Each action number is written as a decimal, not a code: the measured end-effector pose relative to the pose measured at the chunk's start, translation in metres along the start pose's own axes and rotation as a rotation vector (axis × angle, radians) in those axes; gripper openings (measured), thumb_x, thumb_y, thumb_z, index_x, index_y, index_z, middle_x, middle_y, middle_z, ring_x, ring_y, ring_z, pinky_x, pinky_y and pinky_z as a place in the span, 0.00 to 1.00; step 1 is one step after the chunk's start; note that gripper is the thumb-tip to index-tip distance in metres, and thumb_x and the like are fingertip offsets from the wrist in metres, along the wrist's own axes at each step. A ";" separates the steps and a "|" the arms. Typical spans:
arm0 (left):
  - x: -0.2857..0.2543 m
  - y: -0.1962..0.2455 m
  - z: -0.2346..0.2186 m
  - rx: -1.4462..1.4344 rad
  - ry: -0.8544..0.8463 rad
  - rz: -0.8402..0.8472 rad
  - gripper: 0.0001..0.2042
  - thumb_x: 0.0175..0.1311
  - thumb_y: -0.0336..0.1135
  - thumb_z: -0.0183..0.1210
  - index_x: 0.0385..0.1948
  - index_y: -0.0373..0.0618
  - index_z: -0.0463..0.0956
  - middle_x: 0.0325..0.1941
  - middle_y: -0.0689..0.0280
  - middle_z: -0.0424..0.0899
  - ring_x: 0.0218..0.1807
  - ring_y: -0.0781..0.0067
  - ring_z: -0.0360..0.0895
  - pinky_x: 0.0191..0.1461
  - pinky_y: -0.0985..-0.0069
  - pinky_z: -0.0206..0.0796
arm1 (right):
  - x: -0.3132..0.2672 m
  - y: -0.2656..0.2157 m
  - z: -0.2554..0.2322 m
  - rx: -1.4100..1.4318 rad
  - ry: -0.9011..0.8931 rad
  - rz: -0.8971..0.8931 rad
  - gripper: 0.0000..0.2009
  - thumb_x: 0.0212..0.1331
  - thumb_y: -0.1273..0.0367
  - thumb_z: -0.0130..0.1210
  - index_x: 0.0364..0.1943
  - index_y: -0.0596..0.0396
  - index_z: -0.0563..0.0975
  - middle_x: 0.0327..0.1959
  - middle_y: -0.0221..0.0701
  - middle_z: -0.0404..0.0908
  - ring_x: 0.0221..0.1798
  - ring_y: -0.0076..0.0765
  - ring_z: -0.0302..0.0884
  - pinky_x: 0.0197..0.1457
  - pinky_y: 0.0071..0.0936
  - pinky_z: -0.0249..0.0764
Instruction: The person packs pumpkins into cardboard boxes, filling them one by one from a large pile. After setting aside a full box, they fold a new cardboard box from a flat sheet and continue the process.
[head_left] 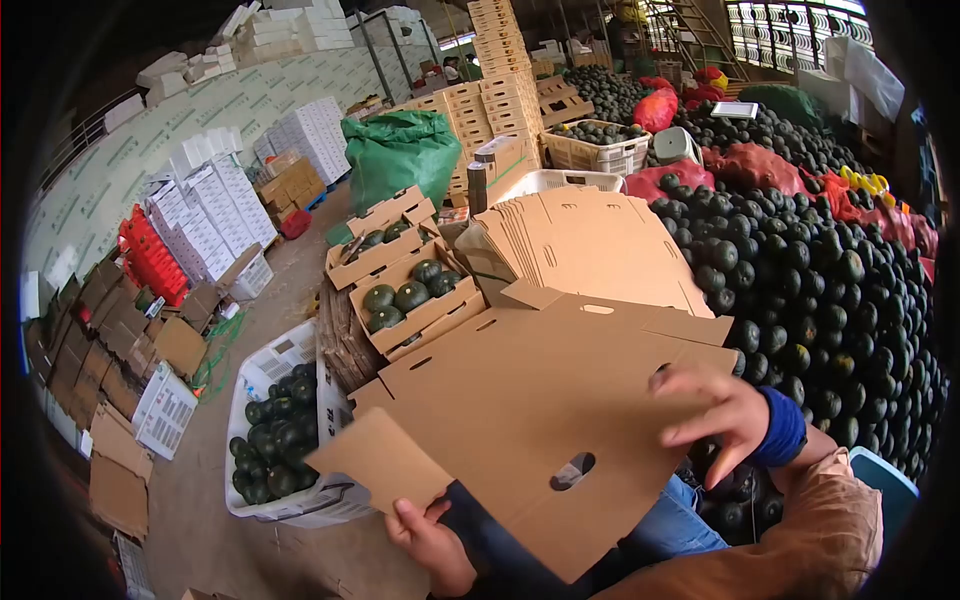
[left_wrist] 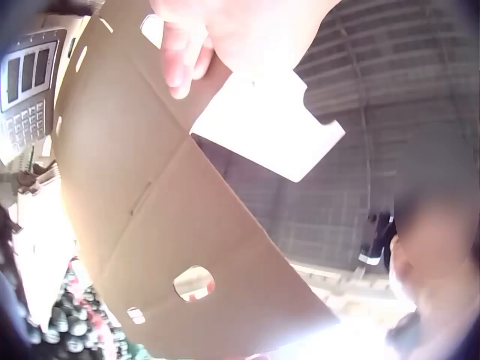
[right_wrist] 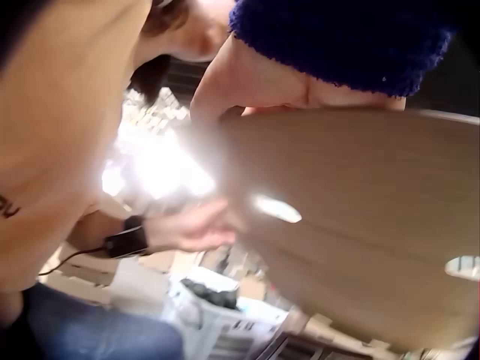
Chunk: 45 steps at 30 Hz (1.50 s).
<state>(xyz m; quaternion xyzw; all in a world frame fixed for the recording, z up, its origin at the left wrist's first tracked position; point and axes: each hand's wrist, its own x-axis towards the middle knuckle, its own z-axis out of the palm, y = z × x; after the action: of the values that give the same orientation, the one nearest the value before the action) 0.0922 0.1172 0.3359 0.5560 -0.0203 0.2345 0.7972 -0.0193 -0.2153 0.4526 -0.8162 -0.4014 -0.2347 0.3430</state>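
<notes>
A flat, die-cut cardboard box blank [head_left: 540,400] with oval hand holes spans the space in front of me, tilted. My left hand [head_left: 435,545] pinches its near left flap [head_left: 385,460], thumb on top. In the left wrist view, the fingers of the left hand [left_wrist: 225,34] lie against the board. Over the blank's right edge, my right hand [head_left: 725,415] has its fingers spread, with a blue band [head_left: 782,428] round the wrist. The right wrist view shows the right hand [right_wrist: 259,79] partly hidden by the blank.
A stack of flat blanks [head_left: 600,240] lies beyond. Filled cartons [head_left: 400,300] of dark green squashes stand left of it, a white crate [head_left: 335,470] of squashes below them. A large heap of squashes [head_left: 820,310] rises at right. A scale [left_wrist: 28,90] shows in the left wrist view.
</notes>
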 end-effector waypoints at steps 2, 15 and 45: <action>0.010 0.019 -0.007 -0.219 0.261 -0.126 0.20 0.70 0.48 0.45 0.46 0.37 0.68 0.28 0.62 0.79 0.23 0.75 0.76 0.24 0.84 0.61 | -0.037 0.011 -0.021 -0.196 0.695 0.158 0.25 0.63 0.49 0.45 0.52 0.55 0.73 0.55 0.42 0.67 0.57 0.45 0.67 0.60 0.39 0.61; -0.045 0.012 -0.174 -0.418 0.020 -0.361 0.26 0.63 0.38 0.56 0.61 0.41 0.60 0.53 0.55 0.72 0.48 0.63 0.71 0.51 0.67 0.68 | -0.124 0.091 0.033 0.560 0.509 0.703 0.24 0.60 0.66 0.56 0.58 0.57 0.64 0.39 0.32 0.78 0.44 0.25 0.75 0.50 0.24 0.72; -0.141 0.026 -0.093 1.534 -0.550 0.750 0.30 0.52 0.51 0.62 0.52 0.38 0.70 0.52 0.51 0.72 0.55 0.47 0.67 0.54 0.59 0.63 | -0.128 0.011 0.106 -0.579 0.142 0.525 0.22 0.43 0.68 0.63 0.48 0.45 0.77 0.54 0.39 0.67 0.52 0.44 0.69 0.49 0.36 0.70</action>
<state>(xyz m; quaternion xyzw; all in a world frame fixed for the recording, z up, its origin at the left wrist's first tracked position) -0.0648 0.1581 0.2816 0.9292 -0.2285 0.2872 0.0447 -0.0719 -0.2047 0.2948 -0.9357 -0.0715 -0.2985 0.1739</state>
